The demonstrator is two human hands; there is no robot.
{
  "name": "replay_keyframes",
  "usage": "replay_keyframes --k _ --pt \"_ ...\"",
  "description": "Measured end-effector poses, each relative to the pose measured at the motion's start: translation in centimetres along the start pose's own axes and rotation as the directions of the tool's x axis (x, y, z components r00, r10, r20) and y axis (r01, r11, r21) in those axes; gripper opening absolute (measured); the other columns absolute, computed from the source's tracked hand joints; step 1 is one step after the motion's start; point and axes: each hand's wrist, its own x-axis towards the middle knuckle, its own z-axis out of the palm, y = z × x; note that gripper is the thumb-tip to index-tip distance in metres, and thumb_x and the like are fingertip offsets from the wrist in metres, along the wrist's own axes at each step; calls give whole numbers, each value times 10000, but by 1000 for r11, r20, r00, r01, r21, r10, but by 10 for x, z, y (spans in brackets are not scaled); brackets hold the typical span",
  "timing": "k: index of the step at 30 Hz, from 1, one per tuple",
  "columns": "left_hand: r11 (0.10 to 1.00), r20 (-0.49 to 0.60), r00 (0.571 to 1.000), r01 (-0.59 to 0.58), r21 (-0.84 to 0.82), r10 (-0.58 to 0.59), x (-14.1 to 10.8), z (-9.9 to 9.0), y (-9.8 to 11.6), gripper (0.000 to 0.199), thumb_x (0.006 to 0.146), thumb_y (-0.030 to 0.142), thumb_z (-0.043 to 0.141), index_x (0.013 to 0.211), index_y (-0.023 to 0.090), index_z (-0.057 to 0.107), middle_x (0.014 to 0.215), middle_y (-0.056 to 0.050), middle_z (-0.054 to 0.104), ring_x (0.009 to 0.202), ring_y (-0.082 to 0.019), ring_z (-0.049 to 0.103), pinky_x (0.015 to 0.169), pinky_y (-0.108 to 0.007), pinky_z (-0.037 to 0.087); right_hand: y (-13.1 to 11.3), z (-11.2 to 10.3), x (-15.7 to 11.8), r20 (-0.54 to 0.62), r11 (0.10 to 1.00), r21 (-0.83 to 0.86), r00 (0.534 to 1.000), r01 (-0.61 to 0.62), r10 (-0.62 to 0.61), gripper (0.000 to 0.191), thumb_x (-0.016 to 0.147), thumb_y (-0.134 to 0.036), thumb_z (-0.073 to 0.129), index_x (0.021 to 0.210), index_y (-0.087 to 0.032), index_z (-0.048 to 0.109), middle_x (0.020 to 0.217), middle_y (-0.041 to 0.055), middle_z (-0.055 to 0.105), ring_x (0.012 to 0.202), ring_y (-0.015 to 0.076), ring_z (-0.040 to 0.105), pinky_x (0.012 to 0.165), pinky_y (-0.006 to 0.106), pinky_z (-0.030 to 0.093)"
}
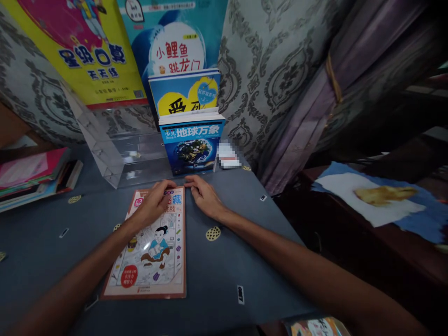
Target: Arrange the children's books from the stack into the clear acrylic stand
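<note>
A thin picture book with a reddish-brown border lies flat on the grey table. My left hand rests on its upper part, fingers loosely bent and covering some of the title. Just past the book's top right corner, my right hand lies on the table, fingers extended towards the left. Neither hand holds anything that I can see. Directly beyond my hands, a blue book with a globe stands in a clear acrylic rack, in front of a blue and yellow book.
Behind stand a yellow workbook and a teal book. A pile of books lies at the left. Right of the table are a purple curtain and a blue cloth with white paper. Another book shows at the bottom edge.
</note>
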Motion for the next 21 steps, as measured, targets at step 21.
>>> replay_keyframes --k 21 --pt "972 -11 986 -165 165 169 -5 0 12 293 1007 219 368 1192 202 595 1192 -107 657 1184 -245 579 1026 -443 467 2 -1 0 -9 1000 30 1000 -7 7 388 897 -75 436 1253 -194 534 1125 98 737 1094 219 676 1003 465 492"
